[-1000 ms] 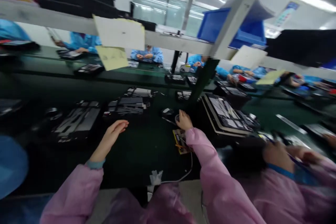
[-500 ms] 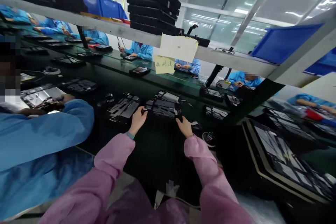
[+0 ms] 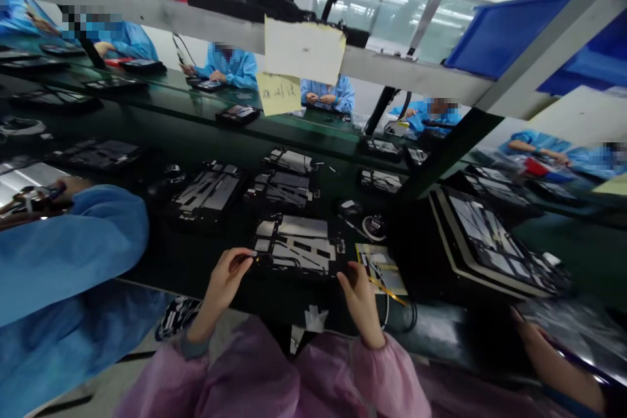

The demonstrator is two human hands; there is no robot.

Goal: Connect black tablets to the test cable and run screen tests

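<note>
An opened tablet-like device (image 3: 300,234), with grey panels and dark ribbon strips showing, lies flat in front of me near the table edge. At its near left corner, my left hand (image 3: 226,279) is closed, thumb and fingers pinching the rim. My right hand (image 3: 361,300) is at the near right corner, with its thumb and fingers on the dark edge. Just behind lie two similar devices, a nearer one (image 3: 283,187) and a farther one (image 3: 290,160). Another opened device (image 3: 208,191) is to their left.
A yellow-edged sheet with cables (image 3: 381,268) and a coiled cable (image 3: 374,227) lie right of my hands. Farther right is a black stack (image 3: 443,235) topped by a device. A co-worker's blue sleeve (image 3: 98,228) is close at left; another person's arm (image 3: 556,359) is at lower right.
My hands have come back from the farther devices toward the table edge. A device now lies between them where bare dark table showed. An arm has appeared at lower right.
</note>
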